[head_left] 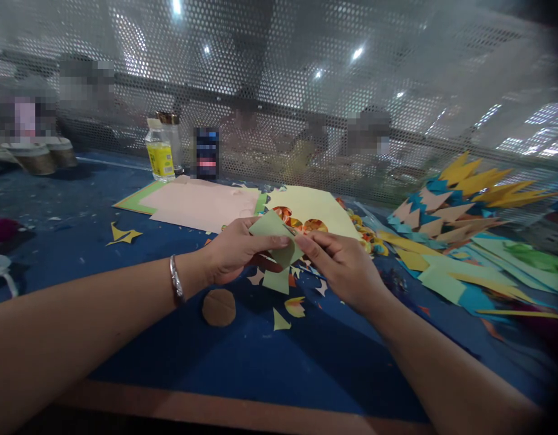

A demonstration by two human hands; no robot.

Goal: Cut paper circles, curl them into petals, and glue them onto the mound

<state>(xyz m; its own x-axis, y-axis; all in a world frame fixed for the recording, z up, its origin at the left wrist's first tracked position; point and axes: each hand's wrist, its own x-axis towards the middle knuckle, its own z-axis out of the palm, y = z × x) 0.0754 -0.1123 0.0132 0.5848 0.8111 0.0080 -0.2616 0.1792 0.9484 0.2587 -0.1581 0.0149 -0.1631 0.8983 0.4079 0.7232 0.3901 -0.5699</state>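
Note:
A pale green piece of paper [275, 232] is held up over the middle of the blue table. My left hand [242, 248] grips it from the left, the thumb lying across its face. At its right edge, the fingers of my right hand [335, 260] are pinched together against the paper; whether they hold anything else is hidden. Below my left hand lies a round brown piece [219, 307]. Small cut scraps, among them a pale green triangle [281, 321] and a yellow petal-like piece [295, 307], lie beneath the held paper.
Pink sheets [197, 203] and a pale yellow sheet [326, 208] lie behind my hands. A labelled bottle [159, 154] and a phone [207, 152] stand at the back, before a perforated screen. To the right are a spiky paper construction [442, 208] and strips. Paper cups [36, 158] stand far left.

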